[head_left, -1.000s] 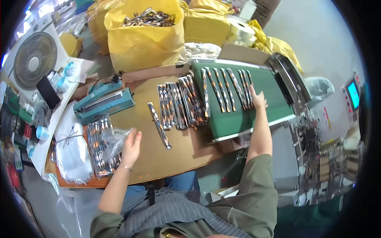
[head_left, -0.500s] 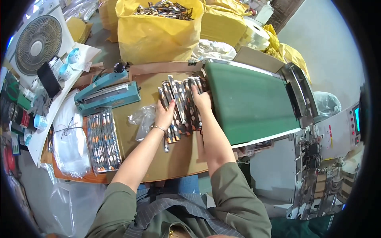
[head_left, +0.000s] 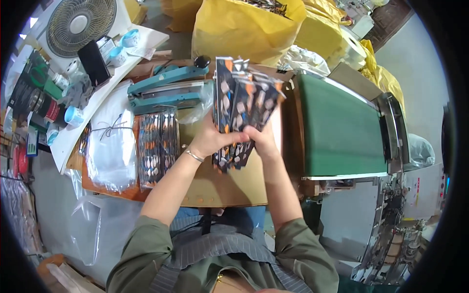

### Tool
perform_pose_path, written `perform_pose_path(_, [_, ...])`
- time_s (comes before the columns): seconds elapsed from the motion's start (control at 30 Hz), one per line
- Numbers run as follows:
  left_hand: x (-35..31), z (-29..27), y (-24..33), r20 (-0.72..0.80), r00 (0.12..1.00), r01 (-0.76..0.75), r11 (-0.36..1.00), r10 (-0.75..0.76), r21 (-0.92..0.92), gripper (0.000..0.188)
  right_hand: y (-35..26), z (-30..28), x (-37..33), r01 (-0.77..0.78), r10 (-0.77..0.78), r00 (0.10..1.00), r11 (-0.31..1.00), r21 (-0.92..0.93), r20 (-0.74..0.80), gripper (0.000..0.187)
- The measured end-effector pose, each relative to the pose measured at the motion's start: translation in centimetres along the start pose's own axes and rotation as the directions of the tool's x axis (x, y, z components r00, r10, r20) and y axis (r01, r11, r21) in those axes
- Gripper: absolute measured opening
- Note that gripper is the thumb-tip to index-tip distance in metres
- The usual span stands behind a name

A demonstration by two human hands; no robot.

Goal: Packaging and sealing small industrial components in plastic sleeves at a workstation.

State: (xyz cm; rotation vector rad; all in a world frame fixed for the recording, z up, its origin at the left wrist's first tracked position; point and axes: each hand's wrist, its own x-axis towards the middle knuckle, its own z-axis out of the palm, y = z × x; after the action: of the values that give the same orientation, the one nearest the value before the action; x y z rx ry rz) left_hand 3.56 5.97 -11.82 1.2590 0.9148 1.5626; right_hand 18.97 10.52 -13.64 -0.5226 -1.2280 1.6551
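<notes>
Between both my hands is a thick bunch of slim black packets (head_left: 246, 100) patterned in orange, white and blue. They stand up, lifted off the tabletop, and their upper ends fan unevenly. My left hand (head_left: 211, 139) is closed round the bunch's left side, its thumb across the front. On the other side my right hand (head_left: 266, 140) grips it, its thumb near the left one; the fingers behind are hidden. Just left of the bunch, a loose clear bag (head_left: 198, 111) lies against the teal hand sealer (head_left: 168, 100). Similar packets in a clear wrapper (head_left: 159, 149) lie below the sealer.
A string-tied stack of clear bags (head_left: 111, 158) lies at the table's left. To the right stands a green conveyor belt (head_left: 339, 129). Beyond the table is a large yellow sack (head_left: 242, 34). A white side shelf (head_left: 95, 107) holds cups and a phone (head_left: 94, 62).
My hands have gathered the packets from the tabletop into one bunch and raised it. The view has shifted, so the surroundings sit farther right in the picture.
</notes>
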Motion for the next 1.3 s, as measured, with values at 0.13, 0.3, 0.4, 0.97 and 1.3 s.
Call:
perform_pose_path(0.13, [-1.8,-2.4,1.6,0.276,0.961,-0.071,0.945,-0.021,0.320,0.118,-3.0,0.8,-1.7,-0.051,0.103,0.980,0.956,-0.287,0.170,0.111])
perform_pose_path(0.3, [-3.7,-2.3,1.8,0.284,0.954,-0.034,0.909,-0.094,0.415,0.109,-3.8,3.8,-2.6,0.196,-0.122,0.961,0.934,-0.298,0.249,0.112])
perform_pose_path(0.4, [-4.3,-1.5,3.6,0.320,0.905,0.160,0.920,-0.281,0.357,0.094,-4.1,6.9,-4.2,0.173,-0.123,0.969,0.958,-0.229,0.216,0.098])
perform_pose_path(0.97, [-13.8,-8.3,6.6,-0.277,0.783,0.531,0.830,-0.558,-0.172,0.043,0.0,9.3,-11.2,-0.517,0.417,0.852,0.762,0.389,0.316,0.038])
perform_pose_path(1.3, [-19.3,-3.1,6.2,-0.222,0.948,-0.071,0.829,0.230,0.555,0.014,1.0,10.8,-12.5,-0.281,0.267,0.958,0.949,0.143,0.107,0.060])
